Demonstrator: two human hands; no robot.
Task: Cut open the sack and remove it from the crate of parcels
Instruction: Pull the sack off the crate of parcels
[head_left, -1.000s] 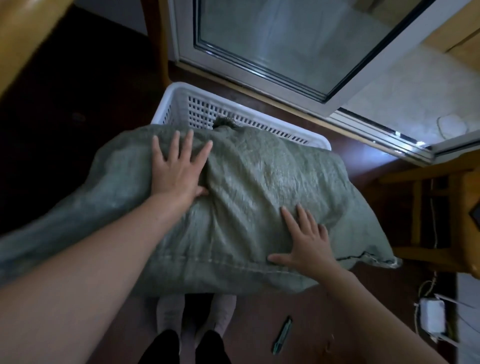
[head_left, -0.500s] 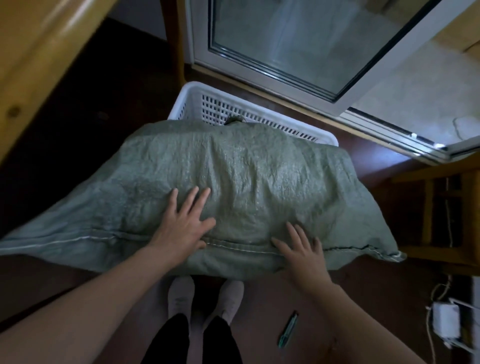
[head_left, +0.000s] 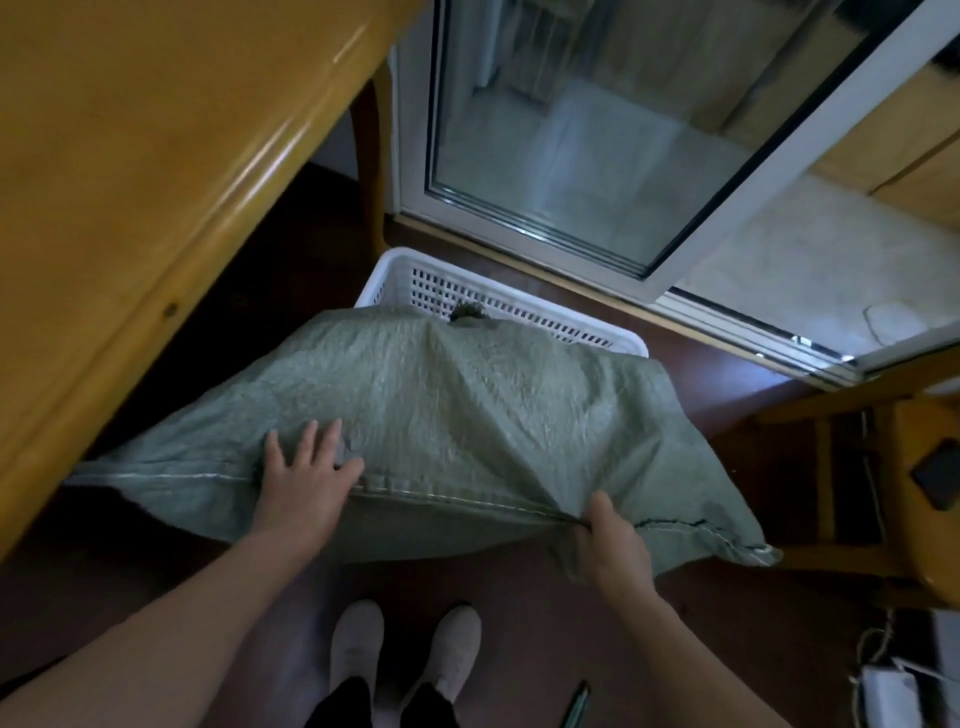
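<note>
Our left hand (head_left: 306, 475) flat with fingers spread on the green sack (head_left: 467, 415), our right hand (head_left: 610, 543) pinching its seam, white crate (head_left: 400, 270) beyond our hands

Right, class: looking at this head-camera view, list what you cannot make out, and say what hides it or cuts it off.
- Crate contents: the green sack covers them; no parcels are visible.
- Right hand fingertips: curled into the sack's seam, hidden by fabric.
- Green tool on the floor: cut off by the bottom edge, too dark to identify.
- Sack's left end: disappears under the wooden table.
- White device: cut off at the bottom right corner.
</note>
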